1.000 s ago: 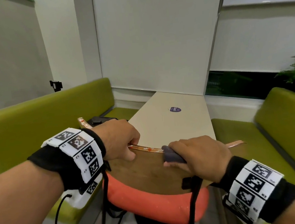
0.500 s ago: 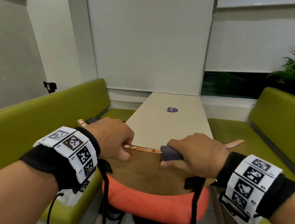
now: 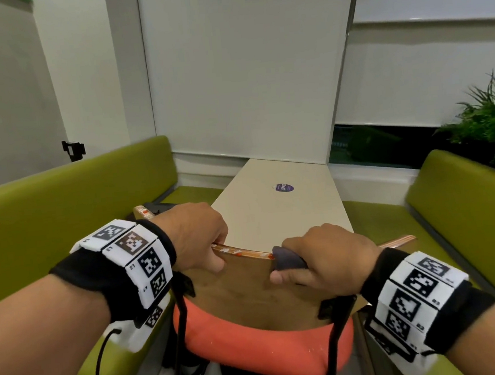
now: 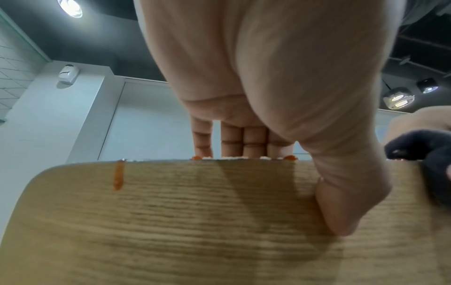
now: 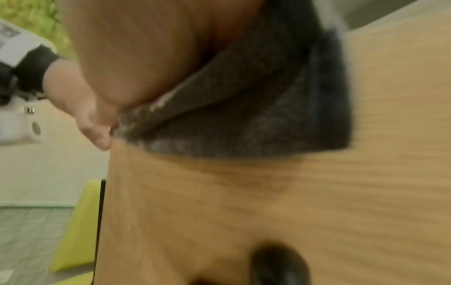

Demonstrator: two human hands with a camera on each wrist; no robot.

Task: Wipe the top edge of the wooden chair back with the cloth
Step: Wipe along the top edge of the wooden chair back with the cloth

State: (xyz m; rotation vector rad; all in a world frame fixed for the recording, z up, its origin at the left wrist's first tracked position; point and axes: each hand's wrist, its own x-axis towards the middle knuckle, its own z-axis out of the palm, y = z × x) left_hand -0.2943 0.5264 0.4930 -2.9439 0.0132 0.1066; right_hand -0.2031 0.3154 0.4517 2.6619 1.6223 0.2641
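Observation:
The wooden chair back (image 3: 243, 289) stands in front of me, its top edge (image 3: 246, 251) smeared with orange and white residue. My left hand (image 3: 196, 236) grips that edge near the left end, fingers over the far side and thumb (image 4: 341, 202) on the near face. An orange drip (image 4: 118, 177) runs down the wood. My right hand (image 3: 327, 255) presses a dark grey cloth (image 3: 285, 260) folded over the edge, right of centre. The cloth (image 5: 256, 108) drapes down the near face under my palm.
The chair has an orange seat (image 3: 266, 347) and black metal legs. Beyond it stands a beige table (image 3: 278, 211) with a purple sticker (image 3: 282, 188). Green benches (image 3: 62, 209) run along both sides. A plant (image 3: 489, 124) stands at the right.
The right hand with the cloth stays right of centre on the edge. The left hand keeps its grip. My head view has shifted slightly.

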